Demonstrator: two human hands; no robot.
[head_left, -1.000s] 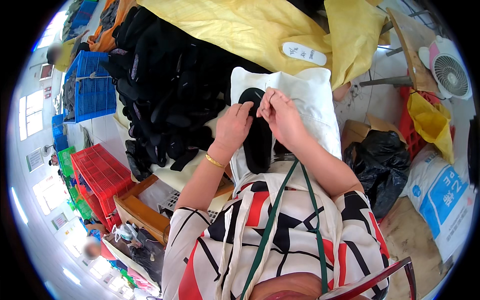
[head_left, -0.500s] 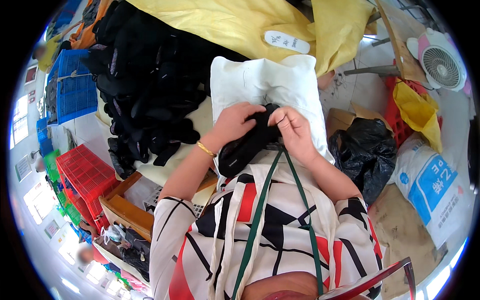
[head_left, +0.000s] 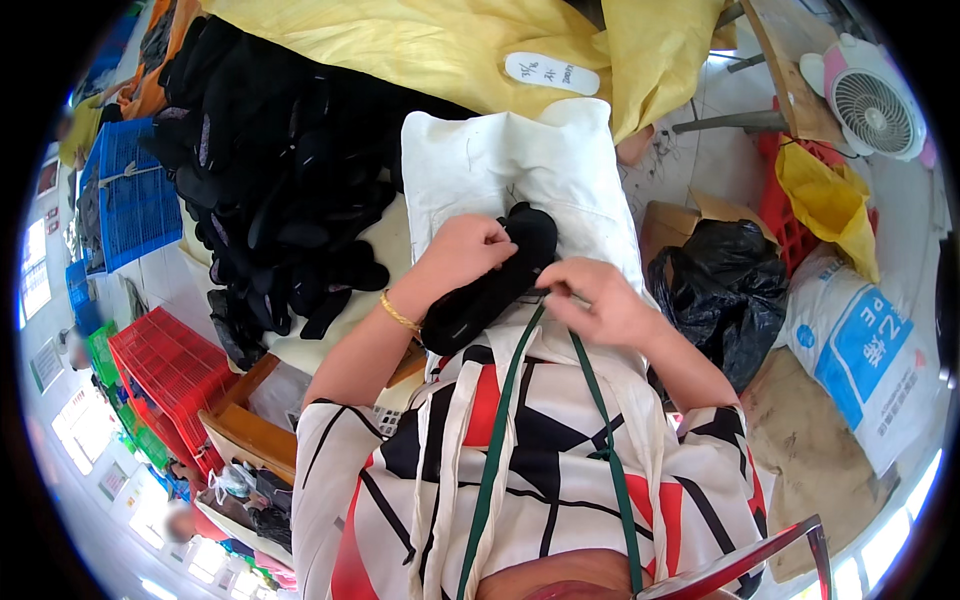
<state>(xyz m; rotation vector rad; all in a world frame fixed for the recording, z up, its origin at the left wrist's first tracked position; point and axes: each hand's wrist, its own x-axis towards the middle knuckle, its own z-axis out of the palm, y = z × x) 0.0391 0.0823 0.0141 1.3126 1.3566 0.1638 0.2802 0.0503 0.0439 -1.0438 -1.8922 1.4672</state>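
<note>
A black, slipper-shaped cloth piece [head_left: 500, 285] lies slanted across a white cushion [head_left: 583, 130] on my lap. My left hand [head_left: 465, 262] is at its left side, its fingers curled and fingertips pinched together over the piece's edge. Whatever those fingertips hold is too small to make out. On the other side, my right hand [head_left: 592, 303] is close to the piece's right edge, with thumb and forefinger brought together and the other fingers bent. Any thread or needle between them cannot be made out. Green cords [head_left: 500, 440] hang down my front below the hands.
Left of the cushion is a heap of similar black pieces [head_left: 280, 200]. A white sole-shaped piece [head_left: 552, 73] lies on yellow cloth [head_left: 400, 40] beyond. To the right are a black plastic bag [head_left: 715, 300], a white-blue sack [head_left: 860, 350] and a fan [head_left: 872, 110]. Red crates [head_left: 170, 370] stand left.
My left fingers have lifted from the black piece's top and curled into a pinch. My right hand has moved down and slightly right, off the piece's upper part. The view has shifted slightly.
</note>
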